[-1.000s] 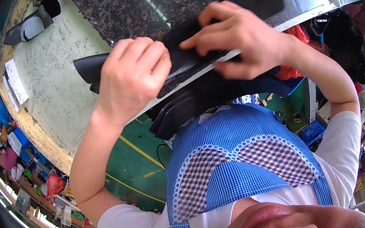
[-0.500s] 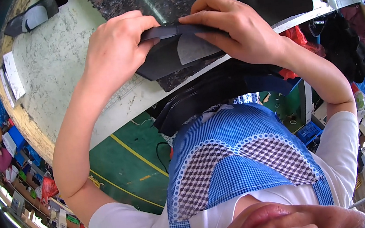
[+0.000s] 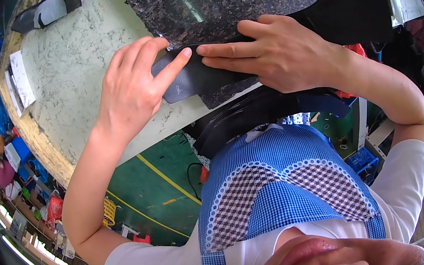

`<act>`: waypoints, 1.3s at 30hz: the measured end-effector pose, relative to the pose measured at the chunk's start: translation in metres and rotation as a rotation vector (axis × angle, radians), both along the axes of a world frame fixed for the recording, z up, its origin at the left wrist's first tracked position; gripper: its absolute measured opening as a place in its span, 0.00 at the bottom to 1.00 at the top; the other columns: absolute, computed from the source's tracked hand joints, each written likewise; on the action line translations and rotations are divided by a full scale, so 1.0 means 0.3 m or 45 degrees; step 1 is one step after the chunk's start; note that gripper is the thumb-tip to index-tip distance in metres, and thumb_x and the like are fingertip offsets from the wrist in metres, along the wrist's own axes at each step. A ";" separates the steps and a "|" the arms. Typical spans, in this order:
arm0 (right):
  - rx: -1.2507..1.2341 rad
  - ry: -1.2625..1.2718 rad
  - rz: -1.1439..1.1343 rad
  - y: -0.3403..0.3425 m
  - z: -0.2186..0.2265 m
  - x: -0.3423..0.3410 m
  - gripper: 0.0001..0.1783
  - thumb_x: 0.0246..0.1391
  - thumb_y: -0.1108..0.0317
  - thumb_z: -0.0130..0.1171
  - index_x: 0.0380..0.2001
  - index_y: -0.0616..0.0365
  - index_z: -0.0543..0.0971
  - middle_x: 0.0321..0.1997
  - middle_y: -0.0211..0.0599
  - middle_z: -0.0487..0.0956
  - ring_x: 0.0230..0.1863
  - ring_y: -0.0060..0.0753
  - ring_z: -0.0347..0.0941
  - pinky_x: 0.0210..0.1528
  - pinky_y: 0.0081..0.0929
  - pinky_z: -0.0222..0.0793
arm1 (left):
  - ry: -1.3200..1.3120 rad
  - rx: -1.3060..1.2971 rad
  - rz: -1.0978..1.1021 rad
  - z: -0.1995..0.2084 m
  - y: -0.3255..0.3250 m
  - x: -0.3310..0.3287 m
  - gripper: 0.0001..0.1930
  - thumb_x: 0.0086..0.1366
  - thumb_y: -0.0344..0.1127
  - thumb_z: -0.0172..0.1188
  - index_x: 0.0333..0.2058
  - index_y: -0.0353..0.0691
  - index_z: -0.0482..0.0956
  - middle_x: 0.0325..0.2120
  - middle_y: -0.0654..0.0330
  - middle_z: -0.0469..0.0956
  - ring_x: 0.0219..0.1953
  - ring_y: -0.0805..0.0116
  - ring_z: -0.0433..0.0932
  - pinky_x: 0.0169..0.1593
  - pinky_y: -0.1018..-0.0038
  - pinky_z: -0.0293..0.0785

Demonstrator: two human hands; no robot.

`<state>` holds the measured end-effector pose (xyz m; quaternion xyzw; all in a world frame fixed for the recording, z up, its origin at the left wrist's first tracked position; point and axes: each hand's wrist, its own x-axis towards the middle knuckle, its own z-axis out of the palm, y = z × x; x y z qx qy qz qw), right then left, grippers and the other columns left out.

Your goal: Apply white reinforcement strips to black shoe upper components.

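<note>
A black, leather-like sheet piece (image 3: 210, 74) lies on the dark speckled stone slab (image 3: 217, 4), its left part reaching over the pale tabletop. Small light marks show near its lower left end. My left hand (image 3: 134, 83) is at that left end, fingers apart, one finger stretched along the piece. Flat across the top of the piece, my right hand (image 3: 287, 52) points left with two outstretched fingers, and covers its right part. The fingertips of both hands almost meet. To the right of my right hand lies a wider black piece (image 3: 343, 15) on the slab.
Several black strips (image 3: 272, 106) lie across my lap below the table edge. A black piece with a grey patch (image 3: 51, 12) and white strips (image 3: 21, 79) rest at the left of the pale tabletop (image 3: 77, 69). A blue crate (image 3: 362, 162) stands below right.
The black piece was raised and folded between both hands, showing a grey patch; now it lies flatter on the slab. My hands have gone from gripping it to resting stretched fingers on it.
</note>
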<state>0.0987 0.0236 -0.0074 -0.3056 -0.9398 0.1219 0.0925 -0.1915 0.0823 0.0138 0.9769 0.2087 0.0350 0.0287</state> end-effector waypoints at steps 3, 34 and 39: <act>-0.096 0.042 -0.027 0.000 0.042 0.030 0.33 0.40 0.69 0.66 0.55 0.56 0.81 0.71 0.25 0.73 0.41 0.34 0.71 0.43 0.33 0.74 | -0.016 -0.114 0.055 0.015 0.006 -0.016 0.34 0.41 0.22 0.66 0.54 0.50 0.83 0.49 0.57 0.75 0.56 0.55 0.75 0.57 0.61 0.73; -0.928 0.634 -0.660 -0.197 0.208 0.073 0.09 0.56 0.78 0.64 0.41 0.62 0.81 0.38 0.37 0.81 0.38 0.33 0.80 0.41 0.31 0.76 | -0.779 0.293 0.649 0.198 0.726 -0.388 0.10 0.67 0.32 0.65 0.46 0.41 0.83 0.39 0.55 0.87 0.41 0.61 0.87 0.44 0.70 0.81; -0.100 0.922 -0.387 0.032 0.226 -0.123 0.30 0.54 0.74 0.66 0.62 0.54 0.73 0.62 0.45 0.72 0.52 0.44 0.80 0.48 0.39 0.81 | -0.951 0.151 0.489 0.278 0.599 -0.130 0.11 0.65 0.30 0.69 0.46 0.38 0.85 0.36 0.58 0.85 0.38 0.71 0.86 0.43 0.75 0.80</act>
